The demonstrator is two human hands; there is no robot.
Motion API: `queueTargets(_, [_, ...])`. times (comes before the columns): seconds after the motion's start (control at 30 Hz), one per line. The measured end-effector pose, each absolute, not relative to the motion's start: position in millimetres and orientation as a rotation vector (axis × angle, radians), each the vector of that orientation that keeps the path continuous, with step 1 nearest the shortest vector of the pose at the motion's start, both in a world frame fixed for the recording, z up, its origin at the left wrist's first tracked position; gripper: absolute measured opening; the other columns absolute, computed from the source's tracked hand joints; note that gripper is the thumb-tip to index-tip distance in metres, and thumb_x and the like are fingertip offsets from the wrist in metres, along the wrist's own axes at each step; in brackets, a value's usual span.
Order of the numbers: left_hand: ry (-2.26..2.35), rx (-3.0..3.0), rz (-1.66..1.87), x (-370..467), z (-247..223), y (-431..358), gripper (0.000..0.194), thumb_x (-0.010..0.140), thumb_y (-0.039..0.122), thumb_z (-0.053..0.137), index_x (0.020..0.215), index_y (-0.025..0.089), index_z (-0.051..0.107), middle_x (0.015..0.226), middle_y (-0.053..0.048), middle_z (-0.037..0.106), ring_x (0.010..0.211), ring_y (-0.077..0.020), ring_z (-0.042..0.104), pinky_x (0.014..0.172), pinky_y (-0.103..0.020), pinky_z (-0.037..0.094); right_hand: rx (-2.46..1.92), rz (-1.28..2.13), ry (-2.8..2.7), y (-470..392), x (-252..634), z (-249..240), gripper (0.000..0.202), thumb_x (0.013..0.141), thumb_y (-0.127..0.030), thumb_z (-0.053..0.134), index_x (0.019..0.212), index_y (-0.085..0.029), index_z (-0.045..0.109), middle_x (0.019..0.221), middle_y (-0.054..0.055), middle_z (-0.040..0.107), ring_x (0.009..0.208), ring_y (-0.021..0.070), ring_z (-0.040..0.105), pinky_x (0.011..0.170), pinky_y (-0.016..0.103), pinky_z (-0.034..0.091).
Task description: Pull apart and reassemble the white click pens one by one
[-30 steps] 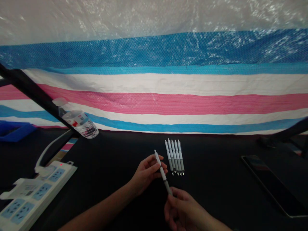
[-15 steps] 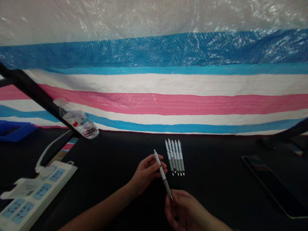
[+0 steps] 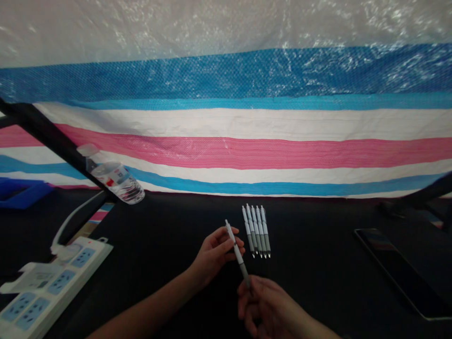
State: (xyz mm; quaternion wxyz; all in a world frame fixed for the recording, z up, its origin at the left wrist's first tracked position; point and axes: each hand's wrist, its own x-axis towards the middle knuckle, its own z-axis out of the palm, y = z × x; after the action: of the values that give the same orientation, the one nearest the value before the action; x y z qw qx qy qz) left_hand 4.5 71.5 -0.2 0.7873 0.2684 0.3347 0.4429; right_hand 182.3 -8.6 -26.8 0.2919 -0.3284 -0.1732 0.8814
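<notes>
A white pen with a grey grip [image 3: 237,250] slants between my two hands over the black table. My left hand [image 3: 217,249] pinches its white upper barrel between thumb and fingers. Down at the tip end, my right hand [image 3: 266,301] has its thumb and fingers closed around the pen's point, so the tip is hidden. Just beyond, several matching white and grey pens [image 3: 257,230] lie side by side in a row on the table, their tips toward me.
On the left lie a white power strip [image 3: 52,287] with a plugged-in cable and, farther back, a blue tray [image 3: 24,192]. A water bottle [image 3: 120,181] leans by a black frame bar. A phone [image 3: 399,270] rests at right. Striped sheeting [image 3: 247,122] hangs behind.
My right hand has shifted slightly left and up, and its fingers now cover the pen tip that was showing before. My left hand keeps its hold in place.
</notes>
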Motion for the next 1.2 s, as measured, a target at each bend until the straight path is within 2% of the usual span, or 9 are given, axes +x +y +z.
queueTargets(0.13, [0.714,0.569,0.957,5.3,-0.7,71.6,0.033,0.072,0.026,0.092,0.099,0.015,0.077,0.089,-0.006,0.074,0.078,-0.0206,0.074,0.073,-0.032,0.059,-0.88,2.333,-0.488,-9.8,181.6,-29.9,0.056,0.075,-0.068,0.08,0.076,-0.018,0.054,0.055,-0.001,0.064,0.034,0.0066,0.049,0.032,0.015,0.024])
queueTargets(0.27, [0.718,0.568,0.954,5.8,-1.1,71.3,0.032,0.07,0.025,0.094,0.097,0.015,0.079,0.086,-0.004,0.07,0.075,-0.0194,0.073,0.072,-0.032,0.06,-0.905,2.339,-0.521,-11.2,180.4,-35.3,0.059,0.072,-0.071,0.079,0.073,-0.017,0.056,0.05,0.0,0.063,0.03,0.0063,0.045,0.031,0.016,0.023])
queueTargets(0.33, [0.74,0.583,0.963,5.6,-0.2,71.3,0.036,0.07,0.026,0.094,0.101,0.015,0.079,0.087,-0.004,0.069,0.076,-0.0191,0.073,0.071,-0.031,0.06,-0.933,2.329,-0.575,-10.1,181.6,-32.8,0.06,0.075,-0.073,0.074,0.078,-0.015,0.06,0.053,0.001,0.064,0.032,0.0064,0.046,0.033,0.016,0.025])
queueTargets(0.43, [0.778,0.648,1.014,5.0,2.1,71.6,0.049,0.072,0.028,0.092,0.117,0.018,0.075,0.09,-0.004,0.069,0.074,-0.0187,0.074,0.068,-0.03,0.06,-1.005,2.242,-0.82,-4.9,187.6,-20.5,0.065,0.083,-0.074,0.065,0.103,-0.012,0.067,0.065,0.002,0.067,0.038,0.0082,0.051,0.037,0.017,0.031])
queueTargets(0.5, [0.792,0.708,1.045,4.4,3.3,71.9,0.06,0.075,0.027,0.09,0.131,0.023,0.067,0.091,-0.003,0.07,0.071,-0.0185,0.074,0.064,-0.029,0.059,-1.083,2.063,-1.144,-0.4,193.6,-10.5,0.066,0.088,-0.073,0.059,0.105,-0.011,0.07,0.068,0.003,0.067,0.041,0.0095,0.051,0.038,0.019,0.033])
queueTargets(0.67, [0.814,0.796,1.045,3.6,2.6,72.2,0.049,0.078,0.027,0.087,0.121,0.022,0.065,0.091,-0.004,0.071,0.067,-0.0186,0.073,0.058,-0.027,0.058,-1.262,1.513,-1.599,5.6,203.1,-1.2,0.046,0.1,-0.056,0.053,0.103,-0.015,0.075,0.071,0.002,0.066,0.054,0.0121,0.052,0.049,0.022,0.038])
queueTargets(0.9, [0.82,0.794,1.06,3.3,0.0,73.2,0.059,0.079,0.024,0.086,0.131,0.024,0.057,0.092,-0.003,0.072,0.068,-0.0193,0.074,0.059,-0.028,0.059,-1.279,1.445,-1.682,5.9,201.1,-4.7,0.039,0.102,-0.046,0.051,0.1,-0.016,0.076,0.068,0.002,0.066,0.052,0.0123,0.05,0.05,0.023,0.037])
queueTargets(1.07, [0.806,0.8,1.033,3.1,-0.1,74.1,0.049,0.078,0.023,0.087,0.119,0.022,0.06,0.09,-0.004,0.073,0.068,-0.0208,0.075,0.059,-0.029,0.06,-1.27,1.444,-1.688,6.3,200.5,-1.9,0.035,0.1,-0.042,0.051,0.097,-0.015,0.074,0.066,0.002,0.065,0.053,0.0133,0.052,0.051,0.024,0.039])
queueTargets(1.2, [0.818,0.767,1.055,3.3,-0.5,74.9,0.053,0.079,0.024,0.087,0.124,0.021,0.059,0.093,-0.004,0.073,0.069,-0.0187,0.075,0.061,-0.028,0.061,-1.285,1.43,-1.694,5.9,200.2,-3.6,0.033,0.099,-0.039,0.051,0.097,-0.015,0.074,0.066,0.002,0.065,0.053,0.0135,0.052,0.051,0.024,0.038])
